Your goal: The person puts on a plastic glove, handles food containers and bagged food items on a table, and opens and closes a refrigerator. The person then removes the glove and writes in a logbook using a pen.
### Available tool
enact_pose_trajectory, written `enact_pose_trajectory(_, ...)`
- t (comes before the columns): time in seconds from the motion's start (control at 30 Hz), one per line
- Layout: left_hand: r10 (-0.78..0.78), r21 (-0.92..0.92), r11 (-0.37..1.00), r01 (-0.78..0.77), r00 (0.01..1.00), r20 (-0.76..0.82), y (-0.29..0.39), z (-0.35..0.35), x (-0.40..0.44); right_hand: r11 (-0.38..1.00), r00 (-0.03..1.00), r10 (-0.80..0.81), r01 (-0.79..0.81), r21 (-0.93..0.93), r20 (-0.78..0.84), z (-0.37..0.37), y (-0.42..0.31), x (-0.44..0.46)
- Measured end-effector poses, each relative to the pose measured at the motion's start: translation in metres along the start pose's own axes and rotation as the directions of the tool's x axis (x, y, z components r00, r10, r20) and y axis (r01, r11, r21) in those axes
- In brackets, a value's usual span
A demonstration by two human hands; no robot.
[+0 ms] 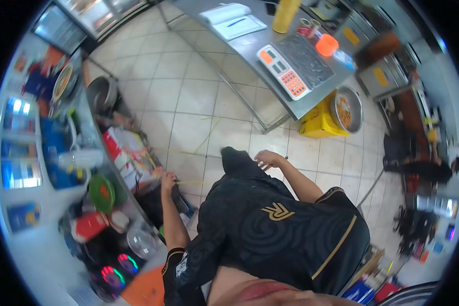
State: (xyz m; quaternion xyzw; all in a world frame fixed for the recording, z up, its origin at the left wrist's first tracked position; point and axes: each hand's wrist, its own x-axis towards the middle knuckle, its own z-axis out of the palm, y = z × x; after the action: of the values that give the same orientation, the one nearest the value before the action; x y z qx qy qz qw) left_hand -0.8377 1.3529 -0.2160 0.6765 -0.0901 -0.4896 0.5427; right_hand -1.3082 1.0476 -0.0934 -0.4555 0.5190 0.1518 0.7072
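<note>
My left hand (pixel 168 181) is at the edge of the left counter, fingers curled closed. A small dark bit shows at its fingertips, too blurred to name. A thin yellow strip (pixel 195 182) runs from beside this hand towards my black shirt (pixel 280 224). More of such strip lies bent on the tiled floor (pixel 188 92). Close to the front fold of the shirt is my right hand (pixel 268 159), its fingers loosely bent and apart, with nothing visible in them. Red and white packaging (pixel 125 153) lies just beyond my left hand.
A steel table ahead carries a scale (pixel 285 74), an open notebook (pixel 234 23) and an orange cup (pixel 327 45). Beside it, a metal bowl of food (pixel 348 109) rests on a yellow crate (pixel 316 121). A green bowl (pixel 102 194) stands left. Another person (pixel 418 168) is at right.
</note>
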Motion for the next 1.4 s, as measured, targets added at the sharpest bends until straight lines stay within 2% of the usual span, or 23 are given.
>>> enact_pose_trajectory(0.03, 0.065, -0.042, 0.997, -0.066, 0.997, -0.028, 0.030, 0.001, 0.042, 0.997, 0.996, 0.082, -0.082, 0.004, 0.031, -0.002, -0.007, 0.004)
enact_pose_trajectory(0.13, -0.084, 0.282, 0.956, 0.076, 0.996, 0.019, 0.126, 0.026, 0.136, 0.897, 0.960, -0.220, 0.269, -0.350, 0.174, -0.019, -0.028, 0.009)
enact_pose_trajectory(0.23, 0.186, 0.473, 0.803, -0.363, 0.906, 0.380, 0.110, 0.008, 0.246, 0.902, 0.923, -0.259, 0.336, -0.270, 0.285, -0.044, -0.024, 0.047)
enact_pose_trajectory(0.27, -0.046, 0.430, 0.900, -0.065, 0.969, 0.243, 0.141, 0.033, 0.235, 0.946, 0.935, -0.220, 0.275, -0.174, 0.280, -0.049, -0.029, 0.055)
enact_pose_trajectory(0.3, -0.273, 0.325, 0.917, 0.232, 0.958, 0.087, 0.177, 0.061, 0.219, 0.975, 0.945, -0.181, 0.209, -0.077, 0.274, -0.053, -0.035, 0.062)
enact_pose_trajectory(0.33, -0.365, 0.369, 0.883, 0.291, 0.919, 0.149, 0.186, 0.069, 0.229, 0.993, 0.970, -0.092, 0.071, 0.097, 0.224, -0.047, -0.063, 0.050)
enact_pose_trajectory(0.4, -0.472, 0.479, 0.814, 0.328, 0.854, 0.220, 0.201, 0.071, 0.246, 0.925, 0.987, -0.030, -0.032, 0.378, 0.157, -0.035, -0.124, 0.011)
enact_pose_trajectory(0.53, -0.516, 0.600, 0.754, 0.267, 0.807, 0.289, 0.228, 0.078, 0.259, 0.675, 0.965, -0.091, -0.121, 0.728, 0.245, 0.006, -0.206, -0.031)
enact_pose_trajectory(0.57, -0.542, 0.630, 0.726, 0.276, 0.794, 0.275, 0.247, 0.083, 0.262, 0.753, 0.987, -0.151, 0.077, 0.653, 0.058, 0.020, -0.204, -0.018)
enact_pose_trajectory(0.63, -0.575, 0.674, 0.686, 0.273, 0.771, 0.273, 0.267, 0.088, 0.293, 0.843, 0.910, -0.302, 0.394, 0.366, -0.284, 0.052, -0.192, 0.006)
enact_pose_trajectory(0.7, -0.601, 0.709, 0.658, 0.256, 0.746, 0.288, 0.281, 0.092, 0.324, 0.454, 0.961, -0.162, 0.275, 0.847, -0.225, 0.073, -0.191, 0.022)
enact_pose_trajectory(0.77, -0.653, 0.771, 0.572, 0.279, 0.724, 0.223, 0.290, 0.095, 0.361, -0.048, 0.998, 0.000, 0.061, 0.997, -0.061, 0.091, -0.189, 0.044)
enact_pose_trajectory(0.9, -0.662, 0.855, 0.486, 0.184, 0.716, 0.222, 0.308, 0.102, 0.452, 0.152, 0.910, -0.013, 0.411, 0.899, -0.414, 0.134, -0.191, 0.066)
enact_pose_trajectory(1.0, -0.610, 0.867, 0.482, 0.126, 0.758, 0.230, 0.336, 0.123, 0.491, 0.624, 0.977, 0.003, 0.166, 0.764, -0.215, 0.109, -0.158, 0.051)
enact_pose_trajectory(1.07, -0.601, 0.871, 0.478, 0.118, 0.767, 0.226, 0.357, 0.144, 0.503, 0.963, 0.975, -0.139, 0.175, 0.207, -0.176, 0.022, -0.196, -0.005)
enact_pose_trajectory(1.1, -0.596, 0.872, 0.476, 0.116, 0.771, 0.223, 0.365, 0.156, 0.508, 0.975, 0.966, -0.209, 0.195, -0.104, -0.155, -0.022, -0.216, -0.034)
enact_pose_trajectory(1.13, -0.613, 0.884, 0.453, 0.117, 0.761, 0.213, 0.370, 0.163, 0.513, 0.963, 0.881, -0.241, 0.271, 0.015, -0.408, -0.066, -0.216, -0.059)
enact_pose_trajectory(1.17, -0.627, 0.893, 0.435, 0.115, 0.751, 0.208, 0.372, 0.173, 0.521, 0.890, 0.779, 0.011, 0.278, 0.361, -0.628, -0.111, -0.259, -0.097)
enact_pose_trajectory(1.2, -0.641, 0.902, 0.416, 0.116, 0.741, 0.200, 0.374, 0.183, 0.524, 0.878, 0.576, 0.149, 0.297, 0.376, -0.804, -0.153, -0.274, -0.119)
enact_pose_trajectory(1.23, -0.631, 0.902, 0.417, 0.109, 0.749, 0.201, 0.375, 0.191, 0.519, 0.888, 0.357, -0.031, 0.439, 0.139, -0.934, -0.204, -0.266, -0.125)
enact_pose_trajectory(1.27, -0.621, 0.902, 0.420, 0.098, 0.756, 0.207, 0.377, 0.208, 0.515, 0.805, 0.242, 0.053, 0.564, 0.185, -0.969, -0.251, -0.278, -0.136)
enact_pose_trajectory(1.33, -0.612, 0.889, 0.444, 0.113, 0.763, 0.209, 0.386, 0.241, 0.501, 0.832, 0.105, -0.073, 0.554, -0.003, -0.992, -0.361, -0.264, -0.136)
enact_pose_trajectory(1.4, -0.621, 0.859, 0.481, 0.176, 0.760, 0.193, 0.401, 0.269, 0.471, 0.836, 0.085, -0.065, 0.548, -0.008, -0.994, -0.479, -0.233, -0.108)
